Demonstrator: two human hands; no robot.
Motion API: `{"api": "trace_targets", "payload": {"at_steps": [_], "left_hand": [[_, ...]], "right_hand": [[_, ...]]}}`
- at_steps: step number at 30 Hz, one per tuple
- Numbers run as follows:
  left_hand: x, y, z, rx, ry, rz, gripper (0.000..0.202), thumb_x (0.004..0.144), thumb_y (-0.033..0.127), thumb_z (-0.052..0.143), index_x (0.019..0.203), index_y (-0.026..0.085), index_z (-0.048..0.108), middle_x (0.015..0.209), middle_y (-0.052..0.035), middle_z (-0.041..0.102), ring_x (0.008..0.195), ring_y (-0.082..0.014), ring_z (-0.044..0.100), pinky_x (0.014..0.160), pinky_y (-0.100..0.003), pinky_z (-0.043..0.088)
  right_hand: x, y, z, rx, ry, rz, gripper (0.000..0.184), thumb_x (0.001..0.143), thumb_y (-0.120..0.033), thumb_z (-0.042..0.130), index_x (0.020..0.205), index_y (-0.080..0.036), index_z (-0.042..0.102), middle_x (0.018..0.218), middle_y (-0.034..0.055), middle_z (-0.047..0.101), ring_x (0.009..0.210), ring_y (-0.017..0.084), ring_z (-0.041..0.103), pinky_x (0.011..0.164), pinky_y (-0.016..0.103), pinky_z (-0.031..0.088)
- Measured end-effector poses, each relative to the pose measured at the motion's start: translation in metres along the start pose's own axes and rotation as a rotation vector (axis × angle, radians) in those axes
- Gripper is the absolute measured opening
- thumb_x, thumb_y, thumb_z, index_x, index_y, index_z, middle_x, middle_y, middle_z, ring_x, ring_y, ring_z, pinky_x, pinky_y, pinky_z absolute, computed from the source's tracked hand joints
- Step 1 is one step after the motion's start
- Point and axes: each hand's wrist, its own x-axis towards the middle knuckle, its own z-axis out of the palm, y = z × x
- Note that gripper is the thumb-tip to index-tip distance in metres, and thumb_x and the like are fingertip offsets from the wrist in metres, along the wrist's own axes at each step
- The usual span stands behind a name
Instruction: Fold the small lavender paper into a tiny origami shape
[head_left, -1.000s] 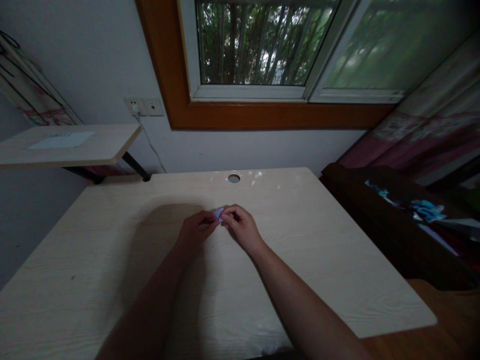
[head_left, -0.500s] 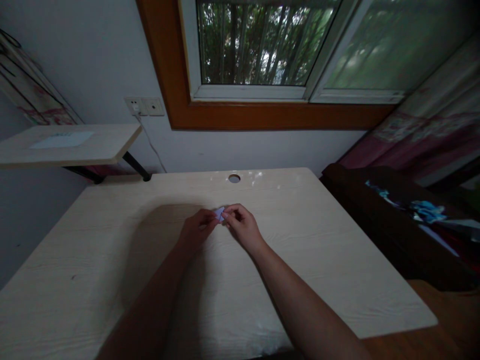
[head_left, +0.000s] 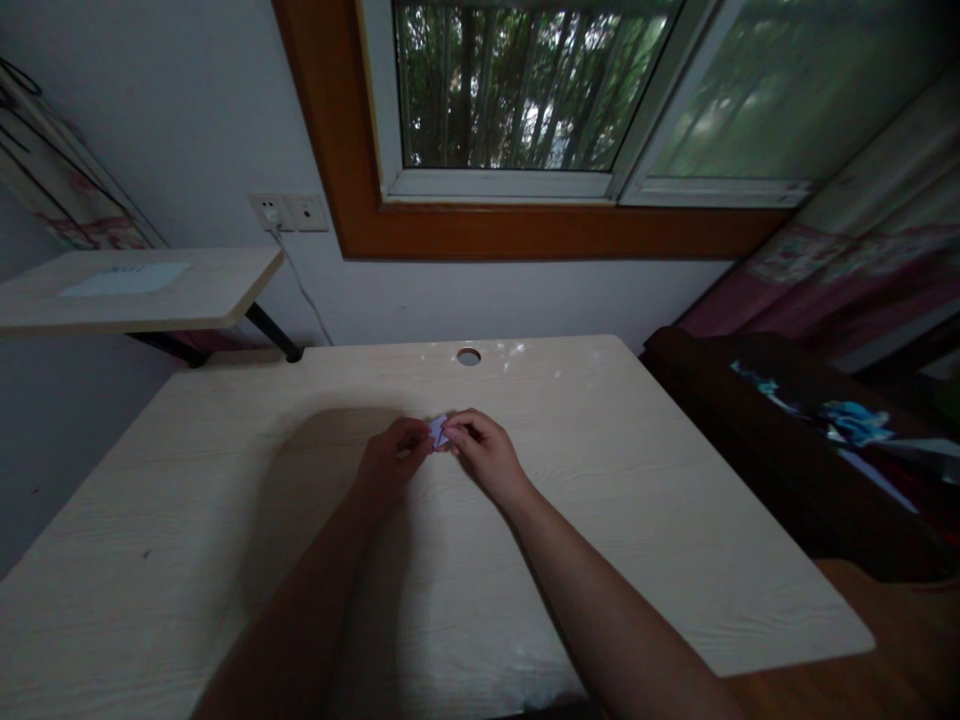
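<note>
A small piece of folded pale purple paper is held between my two hands, over the far middle part of the desk. My left hand pinches its left side with thumb and fingers. On its right side, my right hand is closed, thumb and fingertips pressed on the paper. Fingers cover part of it, and a dark line, perhaps a fold edge, runs across the visible face.
Beneath my hands spreads a light wooden desk with a round cable hole near the back edge. A raised shelf stands at the left on black legs. Behind are a wall socket with a cord and a window.
The paper has shifted slightly, and more of its face shows between my fingers. My left fingers have moved a little to the left.
</note>
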Motion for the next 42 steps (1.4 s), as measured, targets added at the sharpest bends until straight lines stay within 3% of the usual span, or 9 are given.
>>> {"api": "trace_targets", "payload": {"at_steps": [9,16,21,35,42], "left_hand": [[0.0,0.005,-0.001,0.148,-0.007,0.083,0.018,0.077,0.034,0.07,0.086,0.019,0.066,0.083,-0.003,0.073,0.072,-0.0159,0.069,0.074,-0.028,0.058],[0.001,0.005,0.001,0.142,0.005,0.054,0.014,0.078,0.033,0.069,0.083,0.02,0.066,0.079,-0.0014,0.072,0.071,-0.0156,0.069,0.071,-0.026,0.056],[0.001,0.007,0.0,0.151,0.012,0.052,0.011,0.078,0.029,0.068,0.083,0.019,0.065,0.077,-0.0013,0.072,0.07,-0.0151,0.069,0.07,-0.025,0.056],[0.0,0.005,0.0,0.271,0.022,0.11,0.011,0.079,0.028,0.067,0.085,0.019,0.063,0.078,0.0,0.071,0.069,-0.0135,0.068,0.069,-0.024,0.054],[0.001,0.0,0.001,0.285,0.041,0.122,0.012,0.079,0.029,0.068,0.085,0.019,0.063,0.078,0.0,0.071,0.069,-0.0133,0.068,0.069,-0.023,0.054]], "right_hand": [[-0.001,0.0,0.0,-0.05,0.005,-0.02,0.019,0.084,-0.039,0.066,0.088,-0.021,0.068,0.076,0.0008,0.06,0.063,0.013,0.055,0.062,0.027,0.045],[-0.003,0.0,0.003,-0.055,0.034,0.015,0.02,0.084,-0.039,0.067,0.092,-0.021,0.066,0.065,-0.0022,0.057,0.059,0.013,0.053,0.058,0.025,0.043],[-0.002,0.004,0.003,-0.01,0.066,0.036,0.027,0.081,-0.039,0.07,0.1,-0.021,0.062,0.077,-0.0001,0.064,0.061,0.012,0.054,0.06,0.026,0.045],[-0.001,0.009,0.004,0.071,0.028,0.075,0.03,0.078,-0.036,0.073,0.097,-0.022,0.056,0.078,-0.001,0.064,0.061,0.011,0.053,0.058,0.024,0.043],[-0.001,0.006,0.003,0.061,0.027,0.072,0.024,0.079,-0.035,0.072,0.094,-0.022,0.059,0.063,-0.0045,0.056,0.057,0.012,0.05,0.056,0.024,0.04]]}}
